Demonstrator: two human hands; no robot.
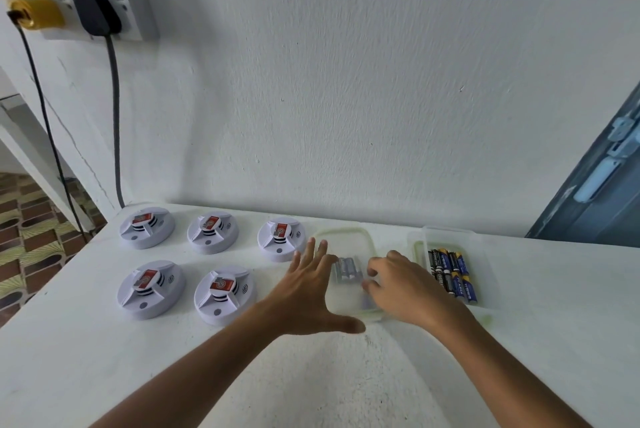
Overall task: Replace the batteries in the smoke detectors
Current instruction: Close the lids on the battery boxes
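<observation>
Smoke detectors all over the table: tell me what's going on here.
A person is working over a white table with both hands. The left hand is spread open beside a clear container holding a few grey batteries, while the right hand reaches into it with curled fingers; whether it grips anything is unclear. Five smoke detectors sit in two rows to the left. A second container of blue batteries stands on the right.
</observation>
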